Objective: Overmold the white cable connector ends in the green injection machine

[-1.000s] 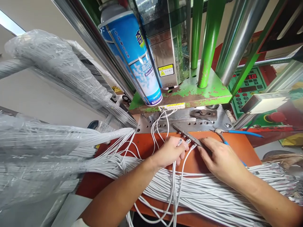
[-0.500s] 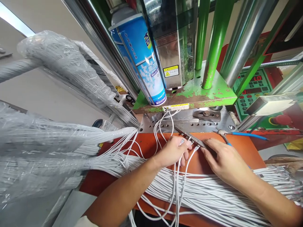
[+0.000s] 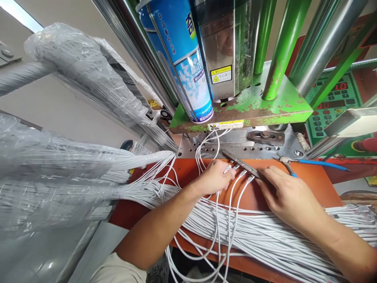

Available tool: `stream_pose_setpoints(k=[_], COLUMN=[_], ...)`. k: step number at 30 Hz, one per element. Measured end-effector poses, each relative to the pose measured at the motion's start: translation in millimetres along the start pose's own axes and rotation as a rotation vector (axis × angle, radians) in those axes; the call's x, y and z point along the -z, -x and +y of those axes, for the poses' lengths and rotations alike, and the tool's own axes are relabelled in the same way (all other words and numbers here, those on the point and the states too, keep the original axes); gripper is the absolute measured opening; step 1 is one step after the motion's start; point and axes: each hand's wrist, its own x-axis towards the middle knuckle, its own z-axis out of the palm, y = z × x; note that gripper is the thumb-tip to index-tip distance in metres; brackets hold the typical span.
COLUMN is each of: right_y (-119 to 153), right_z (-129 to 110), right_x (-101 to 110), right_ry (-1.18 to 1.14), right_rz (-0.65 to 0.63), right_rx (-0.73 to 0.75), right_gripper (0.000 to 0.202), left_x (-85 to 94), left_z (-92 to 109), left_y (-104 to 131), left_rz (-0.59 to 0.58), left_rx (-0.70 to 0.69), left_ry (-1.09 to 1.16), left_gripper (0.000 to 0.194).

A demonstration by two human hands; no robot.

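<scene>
Metal bar: the dark narrow bar [image 3: 240,163] is slanted above the orange worktop [image 3: 319,186], its near end between the fingers of the right hand [image 3: 287,192].
Right fingers: closed on this bar, thumb below and the other fingers over it.
Left fingers: the left hand [image 3: 216,177] is nearly closed, around white cables [image 3: 231,198] at their plug ends; which plug the fingertips press, I cannot tell.
Plugs: the clear plugs [image 3: 243,173] stand in a row along the bar's lower edge, two of them between both hands.
Spray can: the blue can [image 3: 188,67] carries Chinese characters and the word "Mould"; the next word is cut.
Warning sticker: yellow sticker [image 3: 221,74], "WARNING" with Chinese characters.
Plate sticker: strip [image 3: 226,125] on the green plate [image 3: 268,110], too small to read.
Display: the control panel [image 3: 332,104] shows "1.0" in red.
</scene>
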Motion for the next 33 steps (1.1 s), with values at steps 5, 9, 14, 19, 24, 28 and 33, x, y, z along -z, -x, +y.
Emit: stream_pose_setpoints(k=[5, 9, 14, 19, 24, 28, 33], right_y=[-0.9, -1.4, -0.9, -1.8, -1.5, -1.0, -0.6], right_z=[0.2, 3.9, 4.6, 3.2, 3.3, 3.2, 2.6], right_x=[4.1, 8.3, 3.1, -0.5, -0.2, -1.3, -2.4], right_ry=[-0.073, -0.187, -0.151, -0.102, -0.083, -0.101, -0.122], right_rz=[-0.05, -0.132, -0.084, -0.096, -0.087, -0.112, -0.119], right_rx=[0.041, 0.042, -0.042, -0.093, -0.074, -0.054, -0.027], right_gripper=[0.024, 0.026, 0.027, 0.029, 0.03, 0.029, 0.028], left_x=[-3.4, -5.5, 5.7, 11.8, 7.9, 11.1, 15.5], left_z=[2.7, -2.9, -11.9, -15.3, -11.1, -6.1, 2.7], left_y=[3.2, -0.3, -2.7, 6.3, 10.5, 4.1, 1.6], left_rz=[0.039, -0.075, -0.037, 0.258, 0.113, 0.064, 0.055], left_rx=[-0.038, -0.025, 0.04, 0.085, 0.13, 0.171, 0.187], left_ry=[0.014, 0.216, 0.281, 0.271, 0.316, 0.307, 0.285], left_gripper=[0.048, 0.039, 0.041, 0.044, 0.033, 0.028, 0.029])
